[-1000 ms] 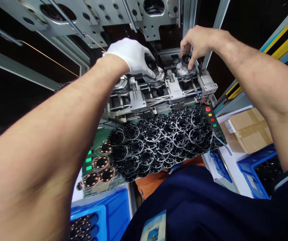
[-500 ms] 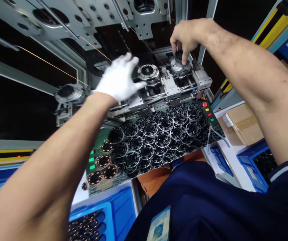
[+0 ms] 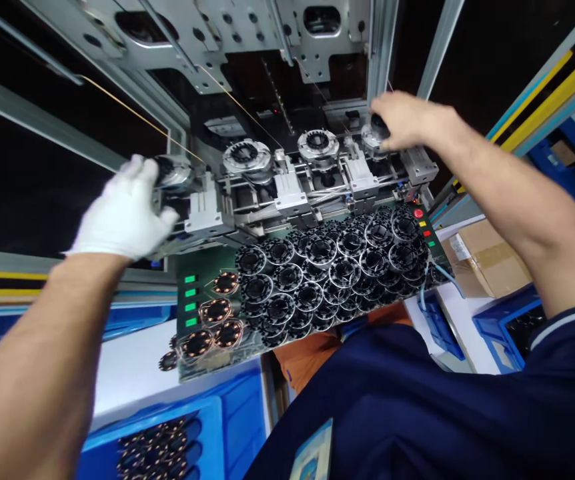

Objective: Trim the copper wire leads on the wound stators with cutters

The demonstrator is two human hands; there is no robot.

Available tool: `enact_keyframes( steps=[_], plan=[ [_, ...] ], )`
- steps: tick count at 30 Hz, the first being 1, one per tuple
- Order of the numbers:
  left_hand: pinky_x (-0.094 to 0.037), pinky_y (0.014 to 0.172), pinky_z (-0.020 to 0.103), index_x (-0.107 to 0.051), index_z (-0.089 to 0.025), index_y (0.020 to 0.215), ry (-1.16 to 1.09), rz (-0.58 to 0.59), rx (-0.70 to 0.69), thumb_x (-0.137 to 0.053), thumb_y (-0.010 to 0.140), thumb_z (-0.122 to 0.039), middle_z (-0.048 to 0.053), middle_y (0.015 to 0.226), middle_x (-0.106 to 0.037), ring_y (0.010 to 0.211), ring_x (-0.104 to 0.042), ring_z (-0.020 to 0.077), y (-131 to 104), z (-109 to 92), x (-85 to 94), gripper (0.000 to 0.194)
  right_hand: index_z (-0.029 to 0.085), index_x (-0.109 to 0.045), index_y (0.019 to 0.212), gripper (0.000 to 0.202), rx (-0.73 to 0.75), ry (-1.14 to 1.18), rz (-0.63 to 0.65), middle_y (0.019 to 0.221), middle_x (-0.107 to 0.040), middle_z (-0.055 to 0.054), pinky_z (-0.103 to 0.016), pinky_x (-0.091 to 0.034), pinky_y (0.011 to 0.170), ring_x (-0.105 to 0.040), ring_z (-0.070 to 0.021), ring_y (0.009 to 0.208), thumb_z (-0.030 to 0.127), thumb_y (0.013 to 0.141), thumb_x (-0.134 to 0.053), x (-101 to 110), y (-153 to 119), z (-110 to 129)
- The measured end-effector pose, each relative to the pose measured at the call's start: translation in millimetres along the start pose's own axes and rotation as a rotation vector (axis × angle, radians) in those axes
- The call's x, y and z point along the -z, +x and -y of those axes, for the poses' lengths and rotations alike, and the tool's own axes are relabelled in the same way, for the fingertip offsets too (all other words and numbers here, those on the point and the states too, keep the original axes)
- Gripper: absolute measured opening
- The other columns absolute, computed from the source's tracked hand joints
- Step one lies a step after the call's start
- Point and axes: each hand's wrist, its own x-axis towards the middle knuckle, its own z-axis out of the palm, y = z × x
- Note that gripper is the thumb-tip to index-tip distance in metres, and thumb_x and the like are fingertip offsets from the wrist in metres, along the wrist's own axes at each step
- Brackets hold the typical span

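Note:
My left hand (image 3: 122, 213), in a white glove, is beside the leftmost round holder (image 3: 180, 175) of the winding machine. Its thumb stands apart from the fingers, whose tips reach the holder's left edge. Bare, my right hand (image 3: 405, 121) curls over the rightmost holder (image 3: 370, 141), its fingers closed around a black stator core (image 3: 378, 127) that is mostly hidden. Between the hands, two more holders (image 3: 255, 167) each carry a black toothed stator core (image 3: 317, 140). Many black stator cores (image 3: 321, 248) are stacked on the green panel in front.
Copper-wound stators (image 3: 216, 310) lie at the panel's left, near green buttons (image 3: 190, 293). Blue-handled pliers (image 3: 423, 287) and a red button (image 3: 418, 213) are at its right. A blue bin (image 3: 217, 427) stands at lower left, a cardboard box (image 3: 492, 257) at right. Thin wires run down from above.
My left hand has moved left from near the middle holders to the leftmost one. My right hand stays at the rightmost holder, now lower around it. The view has shifted slightly.

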Motion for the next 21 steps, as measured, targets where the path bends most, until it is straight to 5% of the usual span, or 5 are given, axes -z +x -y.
enact_keyframes(
  steps=[4,7,9,14,21],
  plan=[
    [-0.013,0.14,0.096,-0.02,-0.043,0.192,-0.066,-0.094,0.003,-0.087,0.045,-0.04,-0.027,0.191,0.006,0.178,-0.005,0.0628,2,31,-37.2,0.162,0.003,-0.024,0.191,0.121,0.017,-0.267,0.029,0.196,-0.009,-0.017,-0.066,-0.019,0.152,-0.013,-0.0406,0.185,0.017,0.082,-0.073,-40,-48,-6],
    [-0.02,0.135,0.098,-0.043,-0.038,0.184,-0.1,-0.105,0.029,-0.092,0.046,-0.036,-0.015,0.195,-0.017,0.173,-0.021,0.0664,15,13,-23.9,0.146,0.004,-0.02,0.192,0.118,0.053,-0.229,0.034,0.196,-0.013,-0.013,-0.06,-0.019,0.153,-0.016,-0.0346,0.185,0.024,0.085,-0.066,-40,-49,-10],
    [-0.023,0.138,0.095,-0.035,-0.034,0.188,-0.053,-0.097,0.055,-0.088,0.057,-0.037,-0.009,0.196,-0.02,0.174,-0.025,0.0619,18,-18,-3.7,0.141,0.004,-0.02,0.192,0.114,0.083,-0.213,0.0,0.195,-0.016,-0.013,-0.058,-0.018,0.153,-0.018,-0.0334,0.185,0.025,0.088,-0.061,-34,-43,-11],
    [-0.041,0.137,0.073,-0.036,0.006,0.178,0.228,0.025,0.014,-0.057,0.093,-0.014,0.027,0.187,-0.036,0.175,-0.036,0.0491,3,-99,25.8,0.09,-0.009,-0.023,0.187,0.117,0.088,-0.306,0.041,0.193,-0.018,-0.028,-0.069,-0.021,0.148,-0.02,-0.0449,0.183,0.019,0.08,-0.06,-36,-42,-9],
    [-0.029,0.147,0.054,-0.037,0.011,0.178,0.295,0.17,0.075,-0.071,0.094,0.006,0.034,0.186,-0.032,0.178,-0.03,0.0465,3,-109,37.1,0.09,-0.01,-0.032,0.184,0.111,0.046,-0.305,0.117,0.19,-0.025,-0.03,-0.064,-0.03,0.147,-0.029,-0.0456,0.18,0.022,0.082,-0.065,-34,-36,3]
  ],
)
